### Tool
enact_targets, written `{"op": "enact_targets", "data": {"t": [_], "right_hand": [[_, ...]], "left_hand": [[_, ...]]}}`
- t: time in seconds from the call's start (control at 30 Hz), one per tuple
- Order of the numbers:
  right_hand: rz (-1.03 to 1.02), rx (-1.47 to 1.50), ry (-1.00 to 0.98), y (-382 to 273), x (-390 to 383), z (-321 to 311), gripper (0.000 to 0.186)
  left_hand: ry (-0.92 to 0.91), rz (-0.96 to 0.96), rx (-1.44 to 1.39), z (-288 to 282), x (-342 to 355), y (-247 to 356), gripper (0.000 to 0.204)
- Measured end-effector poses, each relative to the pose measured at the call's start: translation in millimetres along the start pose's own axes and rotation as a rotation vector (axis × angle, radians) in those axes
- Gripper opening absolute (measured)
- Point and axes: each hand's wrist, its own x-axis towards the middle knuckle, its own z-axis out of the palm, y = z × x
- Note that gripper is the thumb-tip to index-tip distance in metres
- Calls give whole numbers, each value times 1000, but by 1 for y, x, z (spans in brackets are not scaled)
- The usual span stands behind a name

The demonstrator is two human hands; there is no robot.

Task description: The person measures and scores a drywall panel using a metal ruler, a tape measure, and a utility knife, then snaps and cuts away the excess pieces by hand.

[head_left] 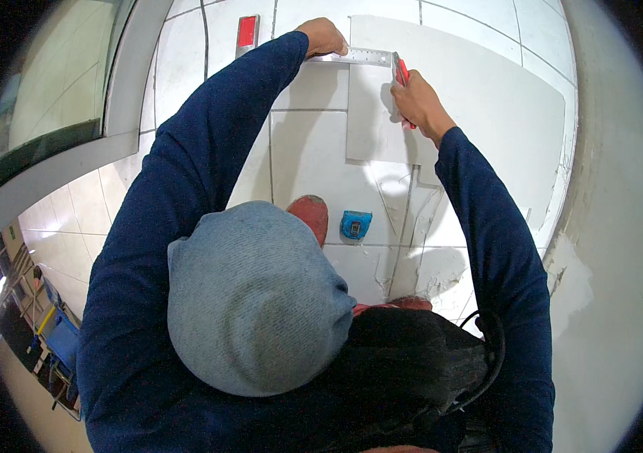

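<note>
My left hand (324,38) presses down on a metal ruler (369,57), its fingers bent over the edge. The ruler lies across a flat light-grey sheet (487,98) on the floor. In my right hand (419,104) is a red utility knife (402,72), its tip by the ruler's right end. A red-faced piece with a silver edge (247,34) lies left of my left hand; my sleeve hides whether it joins the ruler. Nearer to me, a blue tape measure (355,224) rests on the tiles.
White floor tiles (310,143) with dark joints lie under everything, with smeared grey patches near my right foot. My red shoe (309,217) stands left of the tape measure. A pale wall (608,226) rises at the right, and a framed glass panel (57,83) stands at the left.
</note>
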Motion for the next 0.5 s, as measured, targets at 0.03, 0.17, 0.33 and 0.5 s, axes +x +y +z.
{"op": "enact_targets", "data": {"t": [0.03,0.17,0.33,0.5], "right_hand": [[2,-7,4,0,1,1,43],[3,4,34,8,7,2,42],[-33,-71,52,2,7,5,41],[-63,-155,36,2,17,2,41]], "left_hand": [[-8,-24,-3,-2,-3,4,34],[-27,-20,6,-10,-8,16,32],[20,18,55,1,-3,3,32],[-7,9,126,0,1,1,35]]}}
